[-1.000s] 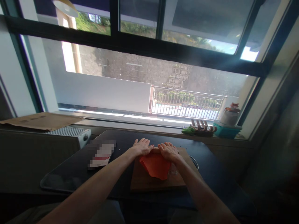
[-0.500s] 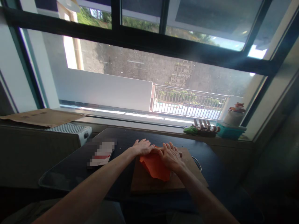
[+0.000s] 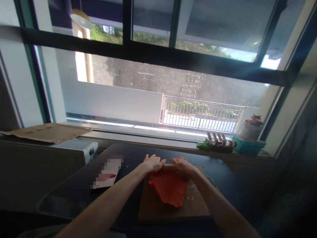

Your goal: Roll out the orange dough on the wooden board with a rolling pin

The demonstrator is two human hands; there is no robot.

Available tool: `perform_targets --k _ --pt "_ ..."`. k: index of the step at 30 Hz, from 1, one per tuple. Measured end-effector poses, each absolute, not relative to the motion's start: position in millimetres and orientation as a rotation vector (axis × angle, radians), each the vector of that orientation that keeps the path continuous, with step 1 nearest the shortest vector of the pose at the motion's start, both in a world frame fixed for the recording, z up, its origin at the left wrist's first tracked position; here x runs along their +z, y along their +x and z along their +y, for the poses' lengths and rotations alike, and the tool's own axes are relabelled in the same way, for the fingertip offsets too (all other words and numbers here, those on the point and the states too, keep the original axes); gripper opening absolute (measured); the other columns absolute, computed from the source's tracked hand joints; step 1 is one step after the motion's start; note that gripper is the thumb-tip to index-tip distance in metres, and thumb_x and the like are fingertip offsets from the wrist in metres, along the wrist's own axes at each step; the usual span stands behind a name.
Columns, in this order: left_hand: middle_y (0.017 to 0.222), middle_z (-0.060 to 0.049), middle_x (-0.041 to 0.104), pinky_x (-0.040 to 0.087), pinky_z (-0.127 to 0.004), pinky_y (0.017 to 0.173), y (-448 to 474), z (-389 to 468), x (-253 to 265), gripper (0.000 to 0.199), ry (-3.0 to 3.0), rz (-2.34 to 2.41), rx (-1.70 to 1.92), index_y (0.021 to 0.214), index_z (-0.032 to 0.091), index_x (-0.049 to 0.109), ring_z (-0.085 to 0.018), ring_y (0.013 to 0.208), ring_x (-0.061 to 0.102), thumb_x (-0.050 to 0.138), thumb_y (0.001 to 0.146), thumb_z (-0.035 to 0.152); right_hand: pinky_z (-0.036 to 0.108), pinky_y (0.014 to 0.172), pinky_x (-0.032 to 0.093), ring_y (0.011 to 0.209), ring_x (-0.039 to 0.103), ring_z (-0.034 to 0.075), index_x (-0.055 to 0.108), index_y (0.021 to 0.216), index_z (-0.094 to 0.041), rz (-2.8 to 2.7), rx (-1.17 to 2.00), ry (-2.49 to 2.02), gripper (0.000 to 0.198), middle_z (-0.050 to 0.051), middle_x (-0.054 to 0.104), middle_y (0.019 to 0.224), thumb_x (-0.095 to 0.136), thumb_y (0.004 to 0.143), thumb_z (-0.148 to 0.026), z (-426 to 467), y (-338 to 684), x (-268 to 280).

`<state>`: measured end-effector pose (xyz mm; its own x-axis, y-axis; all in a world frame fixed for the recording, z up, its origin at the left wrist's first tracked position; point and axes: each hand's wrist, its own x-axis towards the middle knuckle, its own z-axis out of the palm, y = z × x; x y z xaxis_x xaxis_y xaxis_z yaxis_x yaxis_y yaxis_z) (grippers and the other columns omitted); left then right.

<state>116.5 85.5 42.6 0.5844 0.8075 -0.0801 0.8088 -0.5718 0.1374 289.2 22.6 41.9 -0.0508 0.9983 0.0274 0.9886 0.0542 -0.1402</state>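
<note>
A sheet of orange dough (image 3: pixel 168 189) with an uneven edge lies on a wooden board (image 3: pixel 155 212). Across its far edge runs a wooden rolling pin (image 3: pixel 168 167), of which only the middle shows between my hands. My left hand (image 3: pixel 153 164) rests flat on the pin's left part, fingers stretched forward. On the right part lies my right hand (image 3: pixel 184 166), also outstretched, palm down and not wrapped round the pin. Whitish smears, perhaps flour, mark the board right of the dough.
The board stands on a dark table (image 3: pixel 131 191). A partly blurred flat item (image 3: pixel 106 175) lies to the left. On the windowsill are a teal container (image 3: pixel 249 145) and a striped object (image 3: pixel 219 142) beside something green. Brown paper (image 3: pixel 49 132) covers part of a heater (image 3: pixel 90 150).
Both hands and the rolling pin have moved away from me to the far edge of the dough, baring more of it. The whole view has shifted slightly down.
</note>
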Motion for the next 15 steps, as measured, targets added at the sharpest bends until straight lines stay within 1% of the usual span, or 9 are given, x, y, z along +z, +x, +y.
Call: perform_targets --k 2,3,5,8,10,12,13,15 --pt "0.144 -0.013 0.045 0.017 -0.059 0.109 114.2 85.0 41.5 0.062 2.667 1.342 -0.007 0.13 0.019 0.05 -0.028 0.139 0.029 0.013 0.093 0.052 0.035 0.1 0.032 0.12 0.047 0.021 0.061 0.115 -0.022 -2.201 0.122 -2.058 0.037 0.008 0.061 0.122 0.03 0.096 -0.029 31.4 290.6 44.5" --pt "0.146 -0.013 0.042 0.016 -0.058 0.11 112.0 83.1 40.6 0.062 2.676 1.327 -0.004 0.133 0.019 0.047 -0.028 0.139 0.028 0.014 0.093 0.053 0.036 0.099 0.032 0.119 0.047 0.022 0.061 0.114 -0.021 -2.19 0.125 -2.06 0.04 0.009 0.06 0.122 0.026 0.096 -0.029 31.6 289.3 44.1" --pt "0.15 -0.012 0.035 0.013 -0.056 0.111 106.6 77.3 38.8 0.063 2.695 1.29 0.003 0.139 0.017 0.038 -0.026 0.141 0.023 0.016 0.092 0.053 0.04 0.097 0.035 0.118 0.047 0.025 0.062 0.111 -0.02 -2.125 0.133 -2.098 0.047 0.011 0.06 0.12 0.02 0.098 -0.034 24.5 284.3 41.1" --pt "0.153 -0.013 0.028 0.011 -0.055 0.112 97.9 66.2 39.6 0.064 2.708 1.231 -0.003 0.143 0.015 0.031 -0.025 0.143 0.019 0.019 0.092 0.051 0.045 0.096 0.034 0.119 0.045 0.028 0.063 0.11 -0.023 -2.046 0.147 -2.118 0.049 0.011 0.058 0.12 0.021 0.096 -0.044 2.6 276.2 34.7" --pt "0.153 -0.014 0.028 0.013 -0.053 0.112 91.7 57.4 44.5 0.065 2.708 1.194 -0.02 0.143 0.014 0.031 -0.026 0.143 0.019 0.024 0.091 0.052 0.047 0.1 0.03 0.126 0.038 0.028 0.062 0.115 -0.025 -2.058 0.142 -2.045 0.047 0.01 0.053 0.128 0.024 0.096 -0.046 -13.5 274.8 30.7" --pt "0.153 -0.014 0.029 0.014 -0.052 0.113 85.0 45.6 53.1 0.067 2.724 1.139 0.014 0.143 0.014 0.033 -0.027 0.143 0.018 0.034 0.088 0.052 0.044 0.104 0.026 0.13 0.033 0.027 0.056 0.125 -0.026 -2.119 0.131 -1.894 0.044 0.009 0.047 0.135 0.03 0.095 -0.046 -26.4 277.9 26.8" --pt "0.153 -0.013 0.029 0.014 -0.052 0.113 81.4 38.2 57.9 0.066 2.746 1.093 0.077 0.142 0.015 0.035 -0.027 0.143 0.018 0.04 0.087 0.051 0.04 0.104 0.027 0.13 0.033 0.025 0.054 0.128 -0.027 -2.146 0.129 -1.816 0.043 0.008 0.046 0.136 0.034 0.094 -0.044 -30.9 280.8 25.2" --pt "0.151 -0.01 0.033 0.014 -0.052 0.113 74.4 20.7 66.4 0.058 2.814 0.924 0.301 0.139 0.021 0.041 -0.027 0.141 0.021 0.047 0.086 0.043 0.034 0.1 0.032 0.124 0.04 0.022 0.055 0.127 -0.027 -2.172 0.125 -1.707 0.04 0.007 0.049 0.132 0.042 0.091 -0.041 -34.9 287.1 23.3"
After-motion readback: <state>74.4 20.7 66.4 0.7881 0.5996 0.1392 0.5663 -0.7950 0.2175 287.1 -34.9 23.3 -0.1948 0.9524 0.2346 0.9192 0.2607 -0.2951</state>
